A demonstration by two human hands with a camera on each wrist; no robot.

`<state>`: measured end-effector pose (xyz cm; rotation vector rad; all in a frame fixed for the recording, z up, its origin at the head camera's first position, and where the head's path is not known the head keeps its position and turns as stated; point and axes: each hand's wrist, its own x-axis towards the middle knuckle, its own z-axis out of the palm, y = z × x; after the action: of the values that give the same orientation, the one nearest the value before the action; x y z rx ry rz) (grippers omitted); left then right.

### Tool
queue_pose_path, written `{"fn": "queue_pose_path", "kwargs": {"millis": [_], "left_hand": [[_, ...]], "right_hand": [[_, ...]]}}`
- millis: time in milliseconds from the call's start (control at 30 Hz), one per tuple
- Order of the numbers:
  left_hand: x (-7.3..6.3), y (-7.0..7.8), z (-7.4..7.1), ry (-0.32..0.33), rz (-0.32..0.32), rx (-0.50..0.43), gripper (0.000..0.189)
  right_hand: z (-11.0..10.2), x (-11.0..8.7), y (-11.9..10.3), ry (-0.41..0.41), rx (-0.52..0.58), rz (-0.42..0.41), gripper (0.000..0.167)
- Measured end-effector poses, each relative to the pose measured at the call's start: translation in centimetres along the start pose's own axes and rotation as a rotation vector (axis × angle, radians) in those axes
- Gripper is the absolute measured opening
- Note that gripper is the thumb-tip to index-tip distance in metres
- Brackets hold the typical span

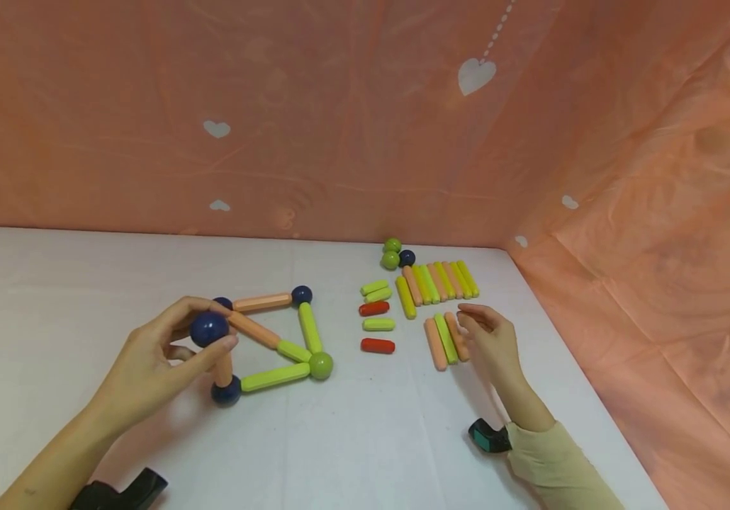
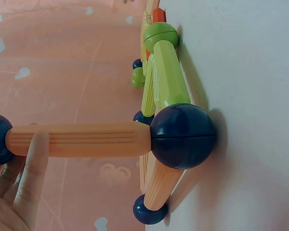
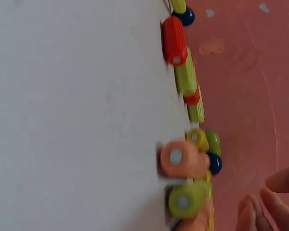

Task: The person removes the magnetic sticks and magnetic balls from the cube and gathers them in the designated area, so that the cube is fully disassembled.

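A black wrist device [image 1: 143, 490] is sitting nearest, at the lower left of the frame. The left hand [image 1: 161, 358], left of centre, is pinching a blue ball [image 1: 208, 330] atop an upright orange stick [image 2: 86, 139] of the toy framework [image 1: 276, 377]. The right hand [image 1: 491, 346], right of centre, is hovering by three long sticks [image 1: 446, 338], fingers loosely bent, grasping nothing. Risk: uneven pull on the ball could be parting a joint or tipping the framework; a careless brush could be scattering the sticks. Count: the framework is showing four blue balls [image 1: 301, 295], one green ball [image 1: 321, 365], three orange sticks [image 1: 263, 302] and three green sticks [image 1: 309, 327], others possibly hiding; five short sticks [image 1: 378, 324] (three green, two red) are lying right of centre, nine long ones [image 1: 406, 297] beyond, with two loose green balls [image 1: 390, 260] and one loose blue ball [image 1: 407, 258] alongside
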<state>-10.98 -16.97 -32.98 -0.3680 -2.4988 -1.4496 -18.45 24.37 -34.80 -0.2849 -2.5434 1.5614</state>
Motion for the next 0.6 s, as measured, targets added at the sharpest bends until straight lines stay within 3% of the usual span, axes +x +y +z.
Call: {"fn": "queue_pose_path", "kwargs": {"millis": [133,367,600], "left_hand": [[-0.2,0.0,-0.1,0.002,0.003,0.007,0.036],[-0.5,0.0,-0.1,-0.002,0.021,0.019,0.039],[-0.8,-0.7,-0.1,-0.039,0.108,-0.003,0.051]], "right_hand": [[1.9,-0.3,-0.9,-0.057,0.095,-0.013,0.032],[5.6,-1.4,-2.2,-0.190,0.165,-0.037,0.028],[8.3,-2.4,-3.6,-0.320,0.208,-0.082,0.025]]}}
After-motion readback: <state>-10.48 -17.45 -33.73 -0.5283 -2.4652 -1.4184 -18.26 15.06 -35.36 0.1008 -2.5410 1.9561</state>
